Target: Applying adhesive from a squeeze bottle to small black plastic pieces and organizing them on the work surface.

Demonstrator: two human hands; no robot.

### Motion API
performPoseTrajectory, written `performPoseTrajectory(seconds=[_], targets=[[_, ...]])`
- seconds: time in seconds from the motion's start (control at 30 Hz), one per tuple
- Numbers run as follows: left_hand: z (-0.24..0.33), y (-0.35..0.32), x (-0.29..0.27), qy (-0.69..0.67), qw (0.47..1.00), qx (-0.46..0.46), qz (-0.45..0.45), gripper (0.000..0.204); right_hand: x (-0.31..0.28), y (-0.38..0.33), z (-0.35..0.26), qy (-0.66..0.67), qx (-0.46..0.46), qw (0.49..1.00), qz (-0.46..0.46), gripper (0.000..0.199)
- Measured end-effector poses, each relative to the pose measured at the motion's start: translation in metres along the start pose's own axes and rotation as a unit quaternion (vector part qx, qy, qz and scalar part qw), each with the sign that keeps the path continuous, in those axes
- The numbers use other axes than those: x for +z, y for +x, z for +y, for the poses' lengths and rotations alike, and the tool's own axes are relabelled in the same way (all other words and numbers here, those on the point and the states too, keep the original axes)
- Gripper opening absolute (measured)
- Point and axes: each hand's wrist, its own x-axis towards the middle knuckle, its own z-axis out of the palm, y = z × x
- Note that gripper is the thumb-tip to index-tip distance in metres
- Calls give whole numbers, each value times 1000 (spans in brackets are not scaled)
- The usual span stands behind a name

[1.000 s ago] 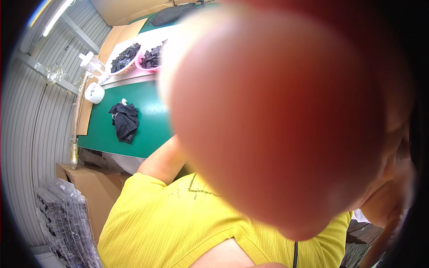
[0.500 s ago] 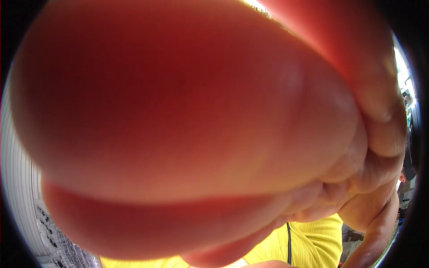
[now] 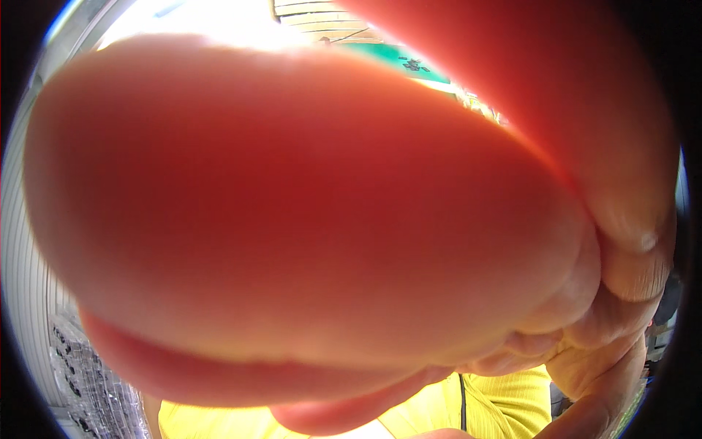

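Observation:
My right hand [image 3: 314, 219] fills most of the head view, very close and blurred, with its fingers stretched leftward across the picture. Light shines red through the skin. One large finger covers the middle, and others show below it. A thick digit crosses the upper right, with a bright gap between it and the big finger. The wrist and forearm [image 3: 599, 410] come in at the lower right. Nothing can be seen in the hand. My left hand is not in view. Below the fingers shows yellow clothing [image 3: 504, 399] with a dark cord or strap line.
At the lower left stands a stack of clear plastic-looking material [image 3: 99, 384] with dark marks, beside a pale ribbed wall [image 3: 22, 241]. Through the gap above show a green panel [image 3: 395, 58] with dark marks and a slatted surface [image 3: 322, 18]. Cluttered dark shapes line the right rim.
The large finger has dropped lower, and a bright area with the green panel has come into sight above it. The gap below the upper-right digit has widened.

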Motion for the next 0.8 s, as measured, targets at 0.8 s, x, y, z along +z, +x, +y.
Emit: performPoseTrajectory(seconds=[0.8], targets=[[18, -4, 8, -177, 973, -143, 29, 36, -12, -86, 133, -87, 131, 985, -77, 70]])
